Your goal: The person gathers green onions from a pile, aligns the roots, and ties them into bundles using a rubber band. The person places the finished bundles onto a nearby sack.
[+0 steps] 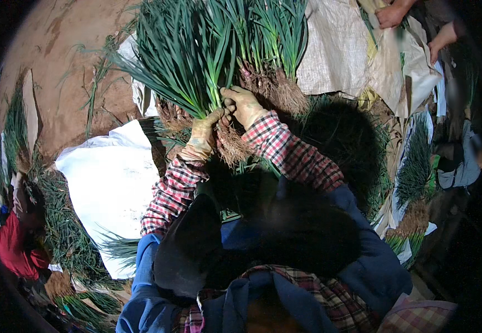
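Note:
My left hand [201, 136], in a stained pale glove, is closed round the lower stems of a bunch of green onions [180, 61]. Its long green leaves fan out away from me, and the brown roots [231, 145] hang below my fingers. My right hand [245, 106], gloved alike, has its fingers curled against the same stems from the right side. Just beyond it, more green onions [271, 39] lie with reddish bases and tangled roots toward me. Plaid sleeves cover both forearms.
White sheeting [110, 183] lies to my left, beside loose leaves [77, 233]. A woven pale sack [335, 50] is at the far right, where another person's hands [391, 15] grip sacking. Someone in red [16, 244] is at the left edge. More onions [415, 161] lie right.

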Motion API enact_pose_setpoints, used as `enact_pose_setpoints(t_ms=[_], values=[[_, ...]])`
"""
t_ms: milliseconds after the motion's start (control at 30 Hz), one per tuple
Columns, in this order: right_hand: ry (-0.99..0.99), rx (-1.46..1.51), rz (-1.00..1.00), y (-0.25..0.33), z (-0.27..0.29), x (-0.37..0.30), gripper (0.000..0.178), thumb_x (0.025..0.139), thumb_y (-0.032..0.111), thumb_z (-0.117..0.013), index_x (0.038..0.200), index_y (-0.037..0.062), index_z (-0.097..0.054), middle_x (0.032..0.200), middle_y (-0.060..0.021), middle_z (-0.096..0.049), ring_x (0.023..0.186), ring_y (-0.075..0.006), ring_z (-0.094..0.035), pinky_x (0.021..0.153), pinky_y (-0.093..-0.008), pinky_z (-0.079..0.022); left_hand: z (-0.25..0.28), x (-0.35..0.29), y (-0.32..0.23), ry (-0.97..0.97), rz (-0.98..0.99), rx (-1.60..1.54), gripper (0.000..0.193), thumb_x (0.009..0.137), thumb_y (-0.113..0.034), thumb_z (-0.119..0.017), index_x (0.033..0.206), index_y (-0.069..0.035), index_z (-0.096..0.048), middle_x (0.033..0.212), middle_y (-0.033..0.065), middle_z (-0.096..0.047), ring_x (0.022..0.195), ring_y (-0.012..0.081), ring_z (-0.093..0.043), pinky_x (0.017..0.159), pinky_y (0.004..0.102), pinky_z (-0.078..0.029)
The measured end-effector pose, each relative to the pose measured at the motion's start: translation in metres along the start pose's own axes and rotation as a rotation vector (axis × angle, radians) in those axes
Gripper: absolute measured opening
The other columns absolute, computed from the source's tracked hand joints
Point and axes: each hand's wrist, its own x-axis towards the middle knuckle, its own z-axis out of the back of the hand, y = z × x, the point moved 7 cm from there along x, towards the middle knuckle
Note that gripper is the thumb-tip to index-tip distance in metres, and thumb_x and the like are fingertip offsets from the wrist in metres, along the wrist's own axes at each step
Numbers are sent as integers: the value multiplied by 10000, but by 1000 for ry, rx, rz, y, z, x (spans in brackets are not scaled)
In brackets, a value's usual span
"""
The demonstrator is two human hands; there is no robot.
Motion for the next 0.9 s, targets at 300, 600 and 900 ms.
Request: enact_pose_setpoints(t_ms=[300,600,900], values=[[-444,-58,321,38,53,-34,173,878,51,-565,1042,21,-517,742,-45,-513,551,-110,-436,529,-237,-420,7,-3,4,-70,-13,-75,209,778,-126,-689,917,7,-608,792,84,-640,615,139,-589,457,225,-424],[-396,-253,492,79,102,-64,151,783,83,-665,899,62,-570,942,-53,-611,836,-167,-564,806,-305,-464,10,-9,-23,278,62,69,292,910,-214,-514,1110,-2,-536,958,94,-596,793,157,-580,665,278,-483],[-490,-1030,-122,127,162,-10,660,725,396,-714,1176,-44,-519,1140,-202,-574,1032,-285,-560,940,-363,-410,-11,-17,-21,203,108,-75,326,900,-263,-480,1102,-16,-548,1023,104,-621,799,172,-620,679,286,-528]])
